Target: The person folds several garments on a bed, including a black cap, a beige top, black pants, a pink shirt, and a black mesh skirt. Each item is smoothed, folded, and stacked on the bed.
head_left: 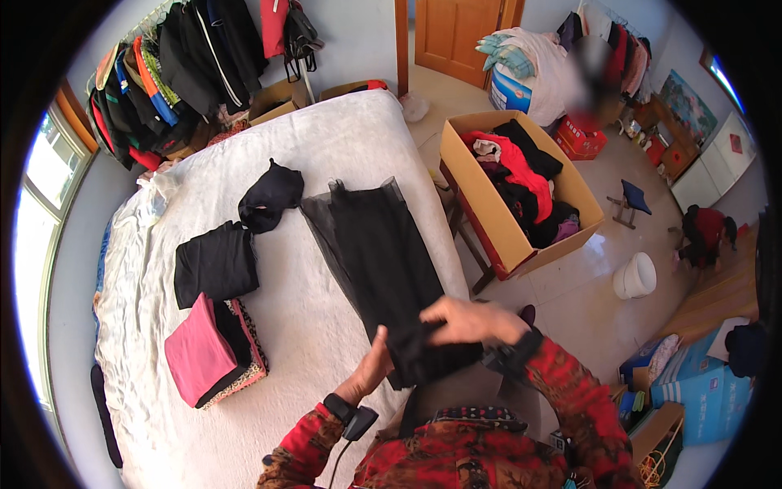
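Note:
A long black garment (383,253) with a sheer mesh layer lies lengthwise on the bed, and its near end is lifted and bunched at the bed's edge. My left hand (373,367) grips the left side of that near end, thumb on top and fingers partly hidden by the cloth. On the right, my right hand (468,320) is closed over the folded fabric, slightly blurred. Left of the garment lie a dark padded bra (273,194), a folded black cloth (215,262) and a small stack of folded clothes with a pink piece (199,352) uppermost.
A white blanket (318,326) covers the bed. Right of it, a cardboard box (562,244) full of clothes stands raised. Beyond are a white bucket (634,276), a small stool (630,201) and another person (707,235) bending down. Clothes (204,57) hang along the back wall.

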{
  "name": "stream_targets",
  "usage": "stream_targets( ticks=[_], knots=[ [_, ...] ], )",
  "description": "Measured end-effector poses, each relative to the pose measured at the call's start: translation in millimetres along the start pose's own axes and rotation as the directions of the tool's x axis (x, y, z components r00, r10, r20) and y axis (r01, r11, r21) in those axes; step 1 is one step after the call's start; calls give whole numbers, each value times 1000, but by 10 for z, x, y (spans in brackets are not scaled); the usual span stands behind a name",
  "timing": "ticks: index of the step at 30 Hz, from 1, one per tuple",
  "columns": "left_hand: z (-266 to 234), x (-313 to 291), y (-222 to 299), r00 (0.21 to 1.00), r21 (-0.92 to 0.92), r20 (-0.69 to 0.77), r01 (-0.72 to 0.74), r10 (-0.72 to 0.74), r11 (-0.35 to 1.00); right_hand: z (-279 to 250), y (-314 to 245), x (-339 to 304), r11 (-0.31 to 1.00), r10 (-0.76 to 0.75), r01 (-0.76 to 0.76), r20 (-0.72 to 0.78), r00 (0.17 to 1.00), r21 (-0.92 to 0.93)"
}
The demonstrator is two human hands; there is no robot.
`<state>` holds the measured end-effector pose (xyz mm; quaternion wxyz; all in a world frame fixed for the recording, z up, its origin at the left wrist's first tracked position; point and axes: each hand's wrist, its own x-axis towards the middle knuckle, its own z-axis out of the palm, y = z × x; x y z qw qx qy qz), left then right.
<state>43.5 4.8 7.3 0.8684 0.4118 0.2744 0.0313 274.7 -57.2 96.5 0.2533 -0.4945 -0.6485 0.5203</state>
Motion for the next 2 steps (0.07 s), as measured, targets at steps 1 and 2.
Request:
stream_targets(
  ticks=[1,2],
  knots=[
    [-41,52,-58,992,-139,6,-124,126,983,-80,13,177,996,-15,9,-66,998,-88],
    [-129,130,-84,994,-220,-54,-102,92,970,-130,14,353,997,-30,20,-147,989,-73]
  ],
)
